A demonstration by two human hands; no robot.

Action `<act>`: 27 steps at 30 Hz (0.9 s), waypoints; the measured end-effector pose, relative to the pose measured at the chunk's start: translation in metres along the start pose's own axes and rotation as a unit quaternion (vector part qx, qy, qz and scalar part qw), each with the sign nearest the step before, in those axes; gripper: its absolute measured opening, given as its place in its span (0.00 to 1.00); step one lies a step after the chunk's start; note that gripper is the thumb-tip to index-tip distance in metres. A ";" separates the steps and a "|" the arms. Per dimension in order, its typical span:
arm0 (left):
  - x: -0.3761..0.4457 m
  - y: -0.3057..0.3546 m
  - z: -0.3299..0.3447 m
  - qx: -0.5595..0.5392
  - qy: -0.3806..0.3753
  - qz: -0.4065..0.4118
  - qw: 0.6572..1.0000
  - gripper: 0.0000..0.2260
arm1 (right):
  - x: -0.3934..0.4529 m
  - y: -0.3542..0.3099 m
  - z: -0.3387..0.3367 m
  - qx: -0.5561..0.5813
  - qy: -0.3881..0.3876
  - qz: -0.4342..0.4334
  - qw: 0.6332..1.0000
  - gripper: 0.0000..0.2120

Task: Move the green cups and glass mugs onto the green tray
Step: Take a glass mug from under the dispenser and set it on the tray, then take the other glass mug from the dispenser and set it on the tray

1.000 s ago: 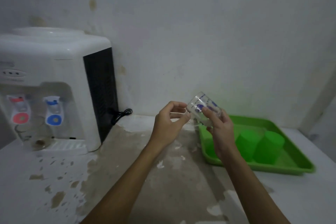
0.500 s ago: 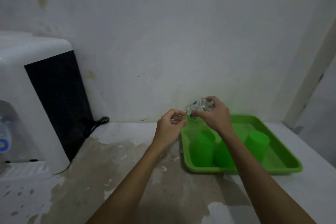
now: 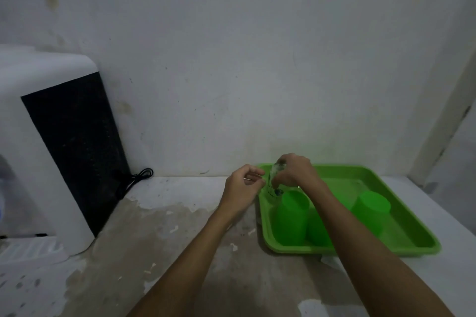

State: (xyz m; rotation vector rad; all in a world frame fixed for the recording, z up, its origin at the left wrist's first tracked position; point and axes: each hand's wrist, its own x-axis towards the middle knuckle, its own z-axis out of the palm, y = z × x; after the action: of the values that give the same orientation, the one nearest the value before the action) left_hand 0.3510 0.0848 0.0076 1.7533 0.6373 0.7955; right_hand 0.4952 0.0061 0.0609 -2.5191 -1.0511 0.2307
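Note:
A green tray point(image 3: 412, 242) lies on the counter at the right. Upside-down green cups stand in it: one at the front left point(image 3: 291, 219), one partly hidden behind my right forearm point(image 3: 316, 231), one further right point(image 3: 369, 211). My right hand point(image 3: 296, 171) grips a clear glass mug point(image 3: 274, 184) with blue markings from above, turned mouth down at the tray's back left corner; whether it touches the tray I cannot tell. My left hand point(image 3: 243, 188) hovers just left of the mug over the tray's rim, fingers loosely curled and holding nothing.
A white water dispenser point(image 3: 49, 152) with a black side panel stands at the left, its black cord point(image 3: 134, 180) coiled against the wall. The counter point(image 3: 159, 244) is stained and worn. A wall corner rises behind the tray at the right.
My right hand has carried the mug down and turned it mouth down at the tray's back left corner. My left hand let go of it and stays beside it. The view shifted right.

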 end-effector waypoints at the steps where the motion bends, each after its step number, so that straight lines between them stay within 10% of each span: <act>1: 0.000 0.000 -0.001 -0.002 -0.001 -0.001 1.000 0.05 | 0.000 -0.001 0.002 -0.007 -0.003 0.001 1.000 0.35; 20: -0.027 0.012 -0.059 0.032 -0.024 0.055 0.998 0.06 | -0.021 -0.031 0.002 -0.078 0.039 -0.039 0.995 0.27; 27: -0.074 0.009 -0.130 0.058 0.011 0.058 0.997 0.06 | -0.070 -0.104 0.042 0.153 0.049 -0.157 0.974 0.09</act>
State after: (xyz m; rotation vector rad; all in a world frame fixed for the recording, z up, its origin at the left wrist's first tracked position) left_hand 0.2043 0.1051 0.0293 1.9038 0.6104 0.8743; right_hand 0.3668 0.0353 0.0665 -2.0394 -1.2508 0.1610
